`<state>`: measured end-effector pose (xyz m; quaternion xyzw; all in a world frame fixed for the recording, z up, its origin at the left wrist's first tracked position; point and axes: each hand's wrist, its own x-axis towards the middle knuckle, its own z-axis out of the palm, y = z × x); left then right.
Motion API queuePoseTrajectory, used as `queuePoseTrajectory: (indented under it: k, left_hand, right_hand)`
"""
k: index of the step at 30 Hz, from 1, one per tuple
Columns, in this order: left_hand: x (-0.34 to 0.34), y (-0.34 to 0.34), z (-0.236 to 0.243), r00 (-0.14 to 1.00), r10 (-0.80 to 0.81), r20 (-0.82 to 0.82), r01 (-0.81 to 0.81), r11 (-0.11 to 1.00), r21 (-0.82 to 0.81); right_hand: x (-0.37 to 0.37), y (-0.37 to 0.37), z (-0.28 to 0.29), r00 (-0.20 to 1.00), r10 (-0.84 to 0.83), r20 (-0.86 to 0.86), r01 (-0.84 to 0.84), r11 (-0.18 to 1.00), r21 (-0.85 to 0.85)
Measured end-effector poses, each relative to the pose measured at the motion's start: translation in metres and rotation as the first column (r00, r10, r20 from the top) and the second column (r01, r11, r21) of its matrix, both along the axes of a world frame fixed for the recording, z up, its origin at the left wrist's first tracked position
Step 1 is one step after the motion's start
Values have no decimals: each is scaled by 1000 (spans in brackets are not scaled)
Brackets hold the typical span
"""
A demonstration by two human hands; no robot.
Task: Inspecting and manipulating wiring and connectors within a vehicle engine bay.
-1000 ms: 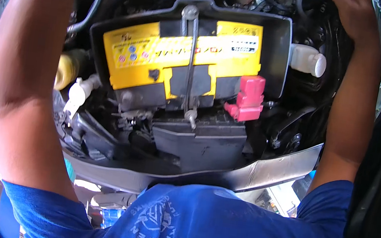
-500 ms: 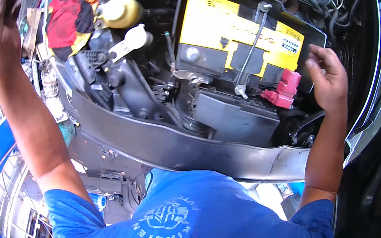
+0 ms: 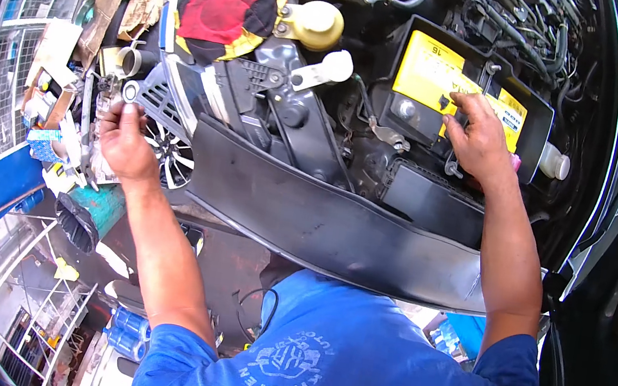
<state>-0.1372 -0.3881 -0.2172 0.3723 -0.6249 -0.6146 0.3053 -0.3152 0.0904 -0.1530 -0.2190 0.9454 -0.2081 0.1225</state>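
Note:
My left hand is out to the left, beyond the car's front edge, its fingers closed. A silver wrench's ring end pokes up past the thumb; the rest of it is hidden. My right hand reaches over the car battery, which has a yellow label. Its thumb and fingers are apart with nothing visible between them. Whether the fingertips touch the battery I cannot tell. A metal hold-down rod crosses the battery top, partly behind the hand. The pink-red terminal cover is mostly hidden by my wrist.
A black bumper curves in front of me. Left of the battery are a red, black and yellow cloth, a yellowish reservoir and a white cap. At far left lie cardboard pieces, a wheel and a green cylinder.
The view has swung left. My left hand has come lower and now grips the wrench. My right hand has moved from the battery's right side to over its top.

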Motion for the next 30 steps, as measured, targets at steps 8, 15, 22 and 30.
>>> queuePoseTrajectory:
  k: [8, 15, 22, 30]
  left_hand:
    - [-48, 27, -11, 984, -173, 47, 179, 954, -239]
    - [-124, 43, -8, 739, -103, 666, 671, 201, -714]
    - [-147, -18, -7, 854, -509, 106, 513, 858, -11]
    - [-68, -21, 47, 783, -609, -128, 616, 788, 14]
  right_hand:
    - [23, 11, 29, 991, -125, -52, 126, 992, 21]
    - [66, 33, 48, 929, -370, -18, 366, 924, -110]
    - [111, 37, 63, 866, -497, 50, 493, 834, -246]
    - [135, -31, 57, 856, -385, 345, 516, 669, -535]
